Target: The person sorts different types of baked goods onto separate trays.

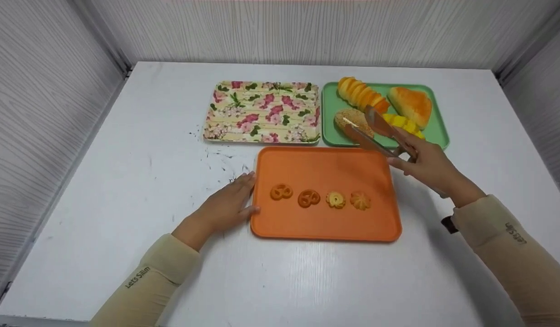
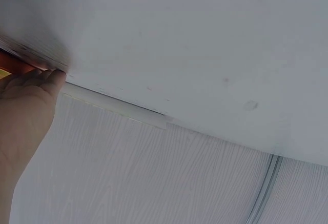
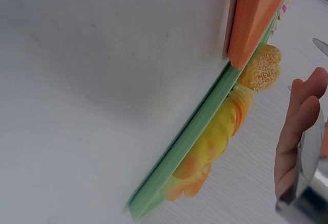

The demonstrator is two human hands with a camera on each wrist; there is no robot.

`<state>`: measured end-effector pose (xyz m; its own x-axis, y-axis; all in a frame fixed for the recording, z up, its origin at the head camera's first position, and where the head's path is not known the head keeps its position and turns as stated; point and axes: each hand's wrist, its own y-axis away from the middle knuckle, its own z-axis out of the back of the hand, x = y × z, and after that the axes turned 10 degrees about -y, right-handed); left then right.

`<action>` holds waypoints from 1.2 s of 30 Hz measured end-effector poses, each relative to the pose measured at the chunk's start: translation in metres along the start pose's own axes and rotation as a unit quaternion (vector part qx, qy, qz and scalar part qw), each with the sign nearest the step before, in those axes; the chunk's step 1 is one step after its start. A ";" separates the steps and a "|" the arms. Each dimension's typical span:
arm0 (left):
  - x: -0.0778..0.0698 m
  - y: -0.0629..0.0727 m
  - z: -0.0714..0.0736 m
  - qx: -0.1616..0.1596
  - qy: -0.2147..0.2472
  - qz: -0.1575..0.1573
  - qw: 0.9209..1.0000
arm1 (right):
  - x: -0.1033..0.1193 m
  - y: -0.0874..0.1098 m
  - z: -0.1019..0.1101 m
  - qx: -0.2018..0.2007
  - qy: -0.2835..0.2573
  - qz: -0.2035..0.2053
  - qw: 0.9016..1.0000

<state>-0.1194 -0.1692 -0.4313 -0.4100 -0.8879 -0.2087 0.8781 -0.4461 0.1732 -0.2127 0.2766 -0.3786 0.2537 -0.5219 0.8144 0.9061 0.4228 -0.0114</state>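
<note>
My right hand (image 1: pixel 427 165) holds metal tongs (image 1: pixel 375 141) above the near edge of the green tray (image 1: pixel 438 136). The tongs' arms stand apart near a sesame bun (image 1: pixel 350 120); nothing shows clamped between them. In the right wrist view, fingers (image 3: pixel 302 111) lie along the tongs' metal body (image 3: pixel 307 198). At the left edge of the orange tray (image 1: pixel 325 227), my left hand (image 1: pixel 223 204) rests with its fingers extended against the rim. Two pretzel-shaped cookies (image 1: pixel 309 198) and two flower-shaped cookies (image 1: pixel 360 200) lie in a row on that tray.
Beside the bun on the green tray are a sliced loaf (image 1: pixel 359 93), a wedge-shaped bread (image 1: pixel 411 104) and a yellow piece (image 1: pixel 404 125), partly hidden by the tongs. A flower-patterned tray (image 1: pixel 261 111) lies to its left. Wood-grain panels (image 1: pixel 298 32) enclose the white table (image 1: pixel 102 204).
</note>
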 end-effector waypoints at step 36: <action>0.001 0.001 0.000 -0.006 -0.007 -0.007 1.000 | -0.005 0.051 0.003 0.220 0.028 0.041 0.974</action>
<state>-0.1191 -0.1699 -0.4317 -0.4256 -0.8829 -0.1985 0.8747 -0.4576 0.1596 -0.1689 0.3031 -0.3816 0.3481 -0.5085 0.7876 0.6522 0.7348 0.1861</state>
